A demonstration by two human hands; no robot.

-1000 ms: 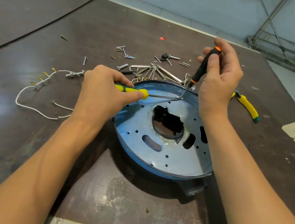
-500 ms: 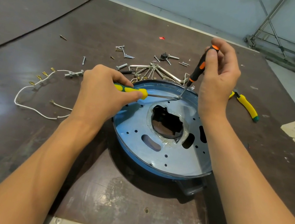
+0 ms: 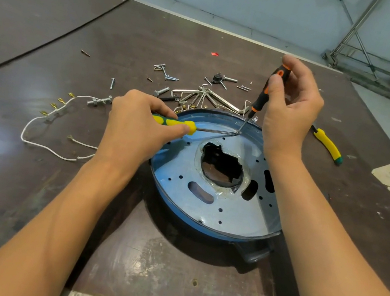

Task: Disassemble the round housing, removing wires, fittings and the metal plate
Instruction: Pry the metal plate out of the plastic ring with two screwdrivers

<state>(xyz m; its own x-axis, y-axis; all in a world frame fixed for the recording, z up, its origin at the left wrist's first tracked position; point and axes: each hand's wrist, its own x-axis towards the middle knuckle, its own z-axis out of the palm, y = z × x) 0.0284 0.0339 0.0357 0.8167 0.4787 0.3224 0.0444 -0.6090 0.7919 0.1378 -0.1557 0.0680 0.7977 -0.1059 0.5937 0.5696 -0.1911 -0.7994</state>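
Your left hand (image 3: 135,127) grips a yellow-green screwdriver (image 3: 179,124), nearly level; your right hand (image 3: 290,112) grips a black-orange screwdriver (image 3: 265,92), steeply tilted. Both tips meet at the far edge of the metal plate (image 3: 237,214) inside the round housing (image 3: 184,221), which rests on the table (image 3: 168,272).

left hand (image 3: 138,125) holds yellow screwdriver (image 3: 174,124) | right hand (image 3: 291,107) holds black screwdriver (image 3: 266,92) | tips at housing (image 3: 178,212) rim

Blue round housing (image 3: 184,221) lying flat, perforated metal plate (image 3: 230,206) apparently seated inside, wires (image 3: 46,149) alongside
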